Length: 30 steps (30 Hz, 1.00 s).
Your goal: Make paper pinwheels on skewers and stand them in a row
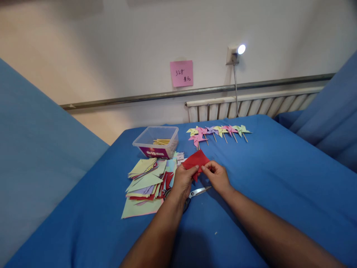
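Observation:
A red paper square [198, 158], cut at a corner, is held up between both hands above the blue cloth. My left hand [183, 180] grips its lower left side, thumb on top. On the right edge, my right hand [218, 176] pinches the paper between thumb and fingertips. Beneath my hands lie scissors [198, 191], their handles partly hidden by my left wrist. To the left is a pile of coloured paper [145, 178] in green, yellow, purple and red. Finished paper pinwheels [220, 131] on wooden sticks lie in a row behind.
A clear plastic box [156, 143] with wooden sticks [161, 142] stands at the back left. Small white pieces [180, 158] lie beside it. A radiator [251, 104] and a wall socket [232, 56] are behind the blue-covered table [267, 186]. Blue curtains [41, 123] hang at both sides.

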Motion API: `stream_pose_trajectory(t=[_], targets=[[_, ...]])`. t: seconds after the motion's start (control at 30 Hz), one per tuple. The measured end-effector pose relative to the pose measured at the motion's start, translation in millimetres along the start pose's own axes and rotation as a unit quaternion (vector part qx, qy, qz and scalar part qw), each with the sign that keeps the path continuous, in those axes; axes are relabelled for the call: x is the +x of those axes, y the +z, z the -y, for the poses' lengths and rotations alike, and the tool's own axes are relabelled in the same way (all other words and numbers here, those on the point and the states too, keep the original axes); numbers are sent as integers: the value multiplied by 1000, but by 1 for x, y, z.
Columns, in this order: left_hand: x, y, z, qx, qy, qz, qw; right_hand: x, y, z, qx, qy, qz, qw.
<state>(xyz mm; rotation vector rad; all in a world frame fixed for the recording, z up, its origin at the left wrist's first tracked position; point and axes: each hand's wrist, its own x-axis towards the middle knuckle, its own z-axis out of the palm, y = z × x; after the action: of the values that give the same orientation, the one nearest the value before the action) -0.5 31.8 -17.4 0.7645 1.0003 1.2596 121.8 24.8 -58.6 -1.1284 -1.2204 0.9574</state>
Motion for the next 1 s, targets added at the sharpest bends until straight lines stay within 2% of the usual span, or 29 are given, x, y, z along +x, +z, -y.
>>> stream_pose_trajectory(t=[0.27,0.4,0.5,0.7,0.77,0.83,0.93,1.0], targets=[[4,-9,-7,109,10,-9,994,12,-11,9,152,46,-68,985],[3,-9,-13,191,29,27,981,15,-16,13,190,89,33,977],[1,-9,-14,244,50,60,967,12,-17,12,169,90,87,978],[2,-14,-12,332,91,86,935,10,-13,3,65,59,56,995],[4,-15,-11,332,98,71,935,10,-10,1,59,53,39,996],[5,-13,-9,301,95,46,948,9,-6,1,72,53,8,996],[3,-7,-5,197,63,4,978,6,0,3,146,79,-45,985],[0,-2,-2,120,16,-13,993,5,3,6,209,102,-67,970]])
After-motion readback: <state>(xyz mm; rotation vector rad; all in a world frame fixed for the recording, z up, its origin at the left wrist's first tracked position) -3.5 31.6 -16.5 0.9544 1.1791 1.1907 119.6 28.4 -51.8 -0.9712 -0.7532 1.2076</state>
